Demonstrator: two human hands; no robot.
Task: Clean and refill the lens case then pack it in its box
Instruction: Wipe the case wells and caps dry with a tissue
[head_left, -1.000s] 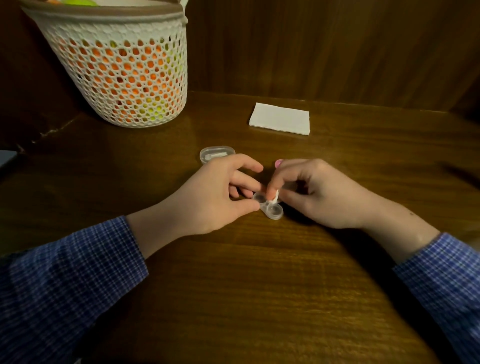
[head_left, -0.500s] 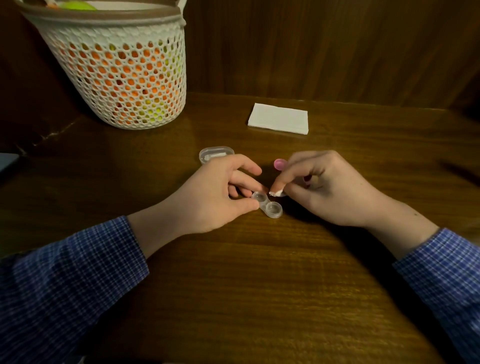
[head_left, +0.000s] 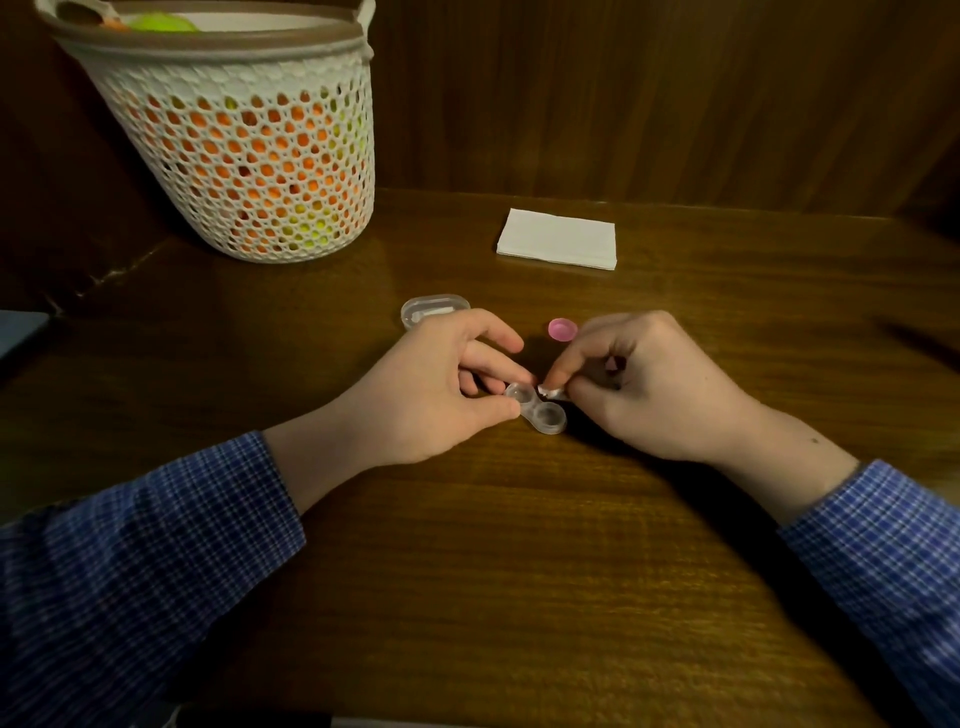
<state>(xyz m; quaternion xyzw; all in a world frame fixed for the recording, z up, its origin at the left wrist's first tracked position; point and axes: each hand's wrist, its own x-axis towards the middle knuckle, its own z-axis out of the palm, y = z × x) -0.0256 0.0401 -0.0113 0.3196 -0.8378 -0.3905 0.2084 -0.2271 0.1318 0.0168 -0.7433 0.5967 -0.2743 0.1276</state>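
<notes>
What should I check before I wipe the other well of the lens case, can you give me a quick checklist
1. Lens case steadied: ok, the left hand pinches its far end against the table.
2. Wiping piece in grip: ok, the right hand pinches a small white tissue wad at its fingertips.
3. Near well uncovered: ok, its opening faces up with no cap on it.
4. Well dry and clean: cannot tell, the clear plastic is too small and dim to judge.
5. Pink cap out of the way: ok, it lies on the table beyond the hands.
6. Spare tissue at hand: ok, a folded white tissue lies farther back.
</notes>
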